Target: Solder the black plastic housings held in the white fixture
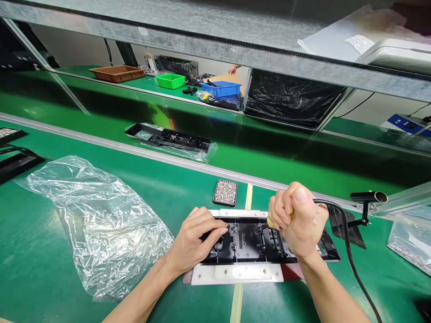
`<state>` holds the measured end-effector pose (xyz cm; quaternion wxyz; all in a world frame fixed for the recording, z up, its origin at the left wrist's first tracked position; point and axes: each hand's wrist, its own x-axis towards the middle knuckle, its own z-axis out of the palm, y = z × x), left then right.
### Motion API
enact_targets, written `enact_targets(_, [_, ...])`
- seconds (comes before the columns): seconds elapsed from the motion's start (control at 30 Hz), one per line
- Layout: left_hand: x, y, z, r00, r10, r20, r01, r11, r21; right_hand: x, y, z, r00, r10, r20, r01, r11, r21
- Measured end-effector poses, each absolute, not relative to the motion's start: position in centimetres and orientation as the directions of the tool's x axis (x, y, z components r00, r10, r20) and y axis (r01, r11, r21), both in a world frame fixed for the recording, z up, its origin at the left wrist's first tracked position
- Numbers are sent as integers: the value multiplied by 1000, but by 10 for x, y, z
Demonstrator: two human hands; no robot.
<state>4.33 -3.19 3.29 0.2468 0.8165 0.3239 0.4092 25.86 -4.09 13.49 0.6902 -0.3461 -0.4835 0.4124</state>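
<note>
A long black plastic panel (247, 244) with raised posts lies in a white fixture (235, 273) before me. My left hand (198, 237) is over the panel's left end, thumb and forefinger tips close together; whatever they pinch is too small or hidden to make out. My right hand (299, 220) is closed in a fist around a corded tool that looks like a soldering iron (270, 223), its yellow part showing below the fingers. The iron slants down left toward a post in the panel's middle. Behind the panel stands a small tray (225, 193) of tiny metal parts.
Clear plastic bag (111, 224) lies at left. A metal tube holder (368, 197) stands at right, near the black cord (346, 242) and a bag of small parts (411, 237). Beyond the rail is another black panel (171, 138). A metal shelf (202, 40) crosses overhead; another person's hand (233, 69) shows behind.
</note>
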Motion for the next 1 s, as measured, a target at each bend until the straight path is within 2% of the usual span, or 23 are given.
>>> enact_targets(1.0, [46,-32,34,461,731,503,319,-666,675,260,-42,136,191,908,374,-223,411,-884])
